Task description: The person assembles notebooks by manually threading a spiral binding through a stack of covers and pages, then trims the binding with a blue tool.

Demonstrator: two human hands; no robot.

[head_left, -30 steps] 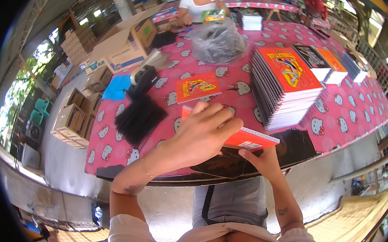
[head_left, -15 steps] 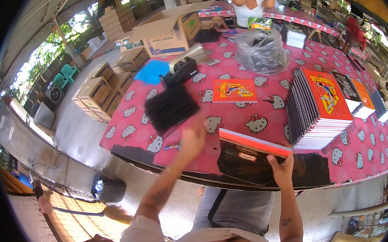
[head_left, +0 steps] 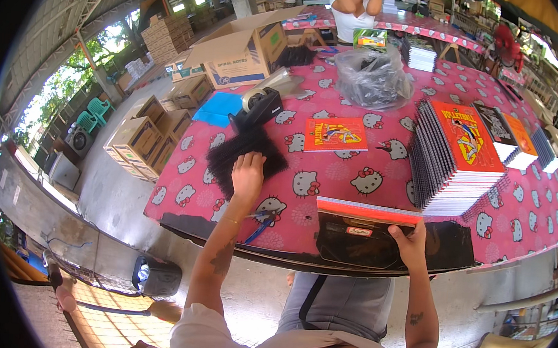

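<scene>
I should keep the red book (head_left: 368, 213) still, pinched in my right hand (head_left: 410, 243); my left hand (head_left: 247, 178) curls over black coils (head_left: 222, 165), pinching any or not, I can't tell

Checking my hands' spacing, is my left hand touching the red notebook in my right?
Apart: the head view shows pink cloth between your left hand and the red notebook.
</scene>
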